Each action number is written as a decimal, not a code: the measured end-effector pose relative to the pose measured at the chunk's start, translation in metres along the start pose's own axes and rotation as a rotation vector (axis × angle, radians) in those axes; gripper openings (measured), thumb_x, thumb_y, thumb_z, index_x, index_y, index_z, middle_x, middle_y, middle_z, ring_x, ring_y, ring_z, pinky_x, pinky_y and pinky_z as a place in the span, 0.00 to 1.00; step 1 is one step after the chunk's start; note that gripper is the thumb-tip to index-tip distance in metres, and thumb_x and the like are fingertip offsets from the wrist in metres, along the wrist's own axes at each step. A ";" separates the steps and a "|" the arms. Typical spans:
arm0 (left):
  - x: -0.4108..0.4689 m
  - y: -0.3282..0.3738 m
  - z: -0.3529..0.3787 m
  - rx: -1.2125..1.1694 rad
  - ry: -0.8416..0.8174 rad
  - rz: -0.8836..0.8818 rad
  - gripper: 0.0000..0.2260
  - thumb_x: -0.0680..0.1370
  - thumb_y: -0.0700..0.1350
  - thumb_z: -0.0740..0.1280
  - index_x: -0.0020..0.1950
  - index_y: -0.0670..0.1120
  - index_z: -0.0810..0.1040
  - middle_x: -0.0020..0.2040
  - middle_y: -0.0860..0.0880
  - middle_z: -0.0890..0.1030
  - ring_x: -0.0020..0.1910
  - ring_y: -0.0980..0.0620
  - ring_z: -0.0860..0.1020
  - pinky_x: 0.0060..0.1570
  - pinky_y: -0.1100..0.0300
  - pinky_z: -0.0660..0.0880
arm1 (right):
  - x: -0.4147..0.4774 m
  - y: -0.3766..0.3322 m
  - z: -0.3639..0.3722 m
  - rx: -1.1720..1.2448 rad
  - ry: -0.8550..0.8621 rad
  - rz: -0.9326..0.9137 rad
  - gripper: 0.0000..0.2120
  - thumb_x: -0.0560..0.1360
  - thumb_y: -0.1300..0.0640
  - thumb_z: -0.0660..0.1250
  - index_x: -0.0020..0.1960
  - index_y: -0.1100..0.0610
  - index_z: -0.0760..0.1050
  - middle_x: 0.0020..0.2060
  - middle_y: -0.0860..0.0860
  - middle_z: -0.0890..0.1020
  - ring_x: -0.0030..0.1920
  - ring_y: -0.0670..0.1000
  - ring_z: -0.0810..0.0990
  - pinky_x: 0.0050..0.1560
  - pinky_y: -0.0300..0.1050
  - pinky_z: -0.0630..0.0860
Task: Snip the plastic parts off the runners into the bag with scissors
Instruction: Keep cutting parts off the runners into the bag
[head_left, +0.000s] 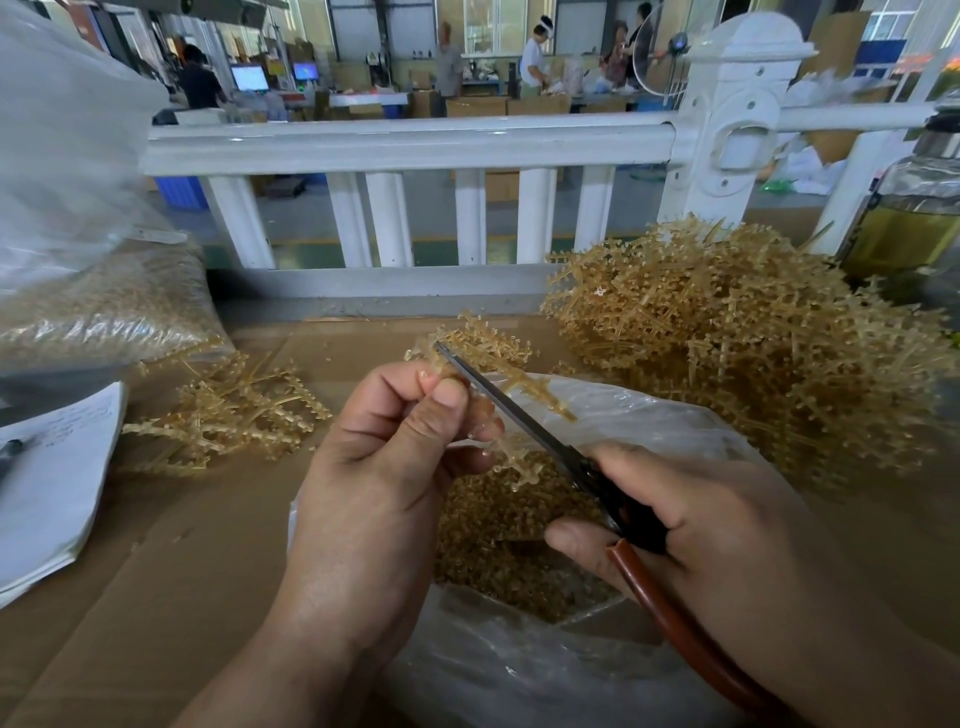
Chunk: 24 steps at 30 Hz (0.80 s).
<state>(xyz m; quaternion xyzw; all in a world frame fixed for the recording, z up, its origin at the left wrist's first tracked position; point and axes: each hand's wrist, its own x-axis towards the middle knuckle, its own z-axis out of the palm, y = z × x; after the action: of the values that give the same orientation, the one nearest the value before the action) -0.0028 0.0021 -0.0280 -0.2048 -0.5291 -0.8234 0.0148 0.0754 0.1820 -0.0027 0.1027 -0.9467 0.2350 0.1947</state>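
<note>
As the scissors (524, 426) are laid against a runner (488, 348) held above the open bag (649, 415), the step in hand is judged to be the snipping itself, with the batch only partly worked. Left hand (379, 467): curled, thumb and fingertips pinched on the stem of the runner, which is held up over the mouth of the bag, its far branches studded with small tan parts. Right hand (717, 525): wrapped round the dark handles of the scissors, a red-brown loop showing below the fingers. The blades are pointed up and to the left and are seen as one thin dark line, so they are taken to be nearly together, with the tip reaching the runner just beyond the left thumb. Whether a part is caught between the blades cannot be told. Bag: clear plastic, set on the cardboard (182, 545) directly beneath both hands, with a layer of cut parts (509, 525) lying in it. Stock: a large heap of runners (727, 343) to the right of the bag and a smaller heap (234, 410) to the left; which heap is finished cannot be told. Next move, as judged: the blades are to be worked along a branch close to each part, and the runner is to be kept over the bag's mouth so that the cut pieces are dropped inside and not onto the cardboard.
</note>
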 end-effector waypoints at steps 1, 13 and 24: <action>0.000 0.000 0.000 0.000 0.001 -0.001 0.06 0.78 0.45 0.67 0.41 0.53 0.80 0.40 0.48 0.81 0.41 0.52 0.79 0.44 0.58 0.77 | 0.000 0.000 0.000 -0.003 -0.001 0.000 0.24 0.73 0.30 0.58 0.45 0.49 0.79 0.26 0.42 0.70 0.31 0.42 0.74 0.29 0.31 0.64; 0.001 0.001 -0.004 0.050 0.041 0.022 0.02 0.76 0.47 0.72 0.44 0.51 0.80 0.41 0.44 0.82 0.41 0.47 0.81 0.42 0.56 0.78 | 0.000 0.004 0.003 -0.030 0.007 -0.012 0.23 0.72 0.30 0.58 0.44 0.48 0.78 0.25 0.42 0.68 0.29 0.42 0.72 0.29 0.34 0.65; 0.002 0.000 -0.010 0.147 0.096 0.067 0.07 0.79 0.48 0.65 0.42 0.53 0.80 0.42 0.44 0.83 0.42 0.45 0.81 0.44 0.53 0.79 | 0.000 0.006 0.006 -0.035 0.009 -0.051 0.23 0.73 0.30 0.59 0.47 0.47 0.79 0.27 0.38 0.70 0.29 0.38 0.71 0.31 0.29 0.65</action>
<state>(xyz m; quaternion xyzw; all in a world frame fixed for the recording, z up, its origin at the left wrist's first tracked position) -0.0078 -0.0061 -0.0312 -0.1813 -0.5795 -0.7902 0.0827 0.0712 0.1841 -0.0101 0.1222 -0.9469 0.2137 0.2068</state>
